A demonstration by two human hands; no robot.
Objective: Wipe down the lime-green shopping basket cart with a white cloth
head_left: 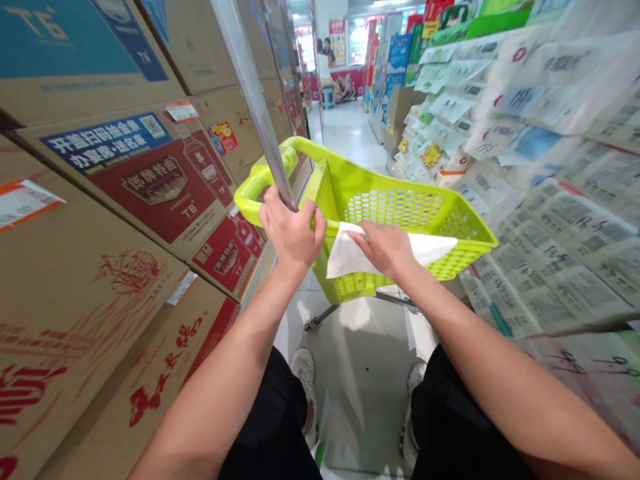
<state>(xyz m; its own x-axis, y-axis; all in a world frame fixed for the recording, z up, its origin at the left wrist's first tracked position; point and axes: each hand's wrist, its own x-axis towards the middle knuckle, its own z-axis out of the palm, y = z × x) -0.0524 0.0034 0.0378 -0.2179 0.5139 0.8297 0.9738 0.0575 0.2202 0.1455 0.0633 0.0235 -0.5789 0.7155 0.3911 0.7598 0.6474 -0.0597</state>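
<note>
Head view recorded stacked cartons point(125, 200) on the aisle's left and packaged goods point(550, 167) on its right. A lime basket point(390, 203) stood between them. The left hand point(293, 230) was clenched around a grey pole point(255, 100) at the basket's near-left corner. The right hand point(385, 248) lay flat, fingers extended, pressing a white cloth point(433, 248) on the near rim.

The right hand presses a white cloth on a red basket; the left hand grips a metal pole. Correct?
No: the head view shows a lime green basket, not red. The right hand, white cloth, left hand and metal pole are as stated.
</note>
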